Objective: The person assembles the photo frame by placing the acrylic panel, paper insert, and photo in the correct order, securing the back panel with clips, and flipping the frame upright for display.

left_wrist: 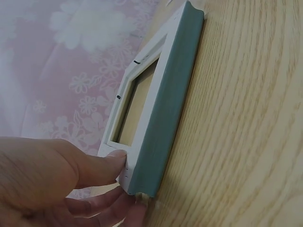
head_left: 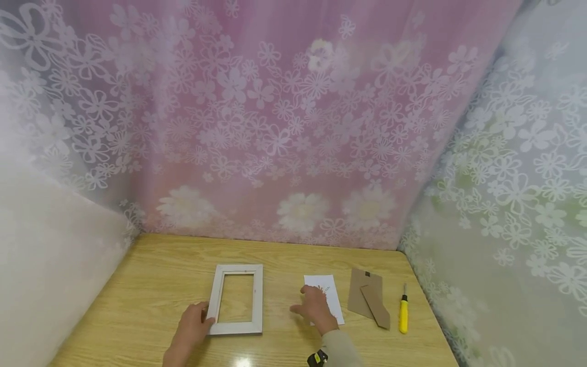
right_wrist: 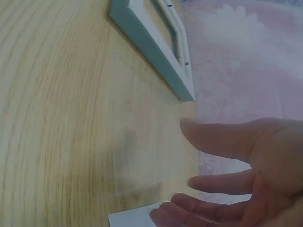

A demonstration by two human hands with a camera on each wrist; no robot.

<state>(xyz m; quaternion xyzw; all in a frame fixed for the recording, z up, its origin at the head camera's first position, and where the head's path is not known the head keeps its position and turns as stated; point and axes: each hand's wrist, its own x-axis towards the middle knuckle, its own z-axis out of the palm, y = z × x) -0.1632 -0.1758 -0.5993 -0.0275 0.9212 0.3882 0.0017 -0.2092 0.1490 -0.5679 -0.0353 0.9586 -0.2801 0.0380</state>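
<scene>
While the left grip (head_left: 190,325) pinches the white frame (head_left: 258,303) at its near-left corner, the right grip (head_left: 315,307), spread and empty, hovers near the clear sheet (right_wrist: 139,163) right of that frame, probably light, slick, crackable, best edge-lifted.

Pink floral curtain (head_left: 284,127), pale floral curtain (head_left: 518,219) at right, wood-grain table (head_left: 156,280)
</scene>
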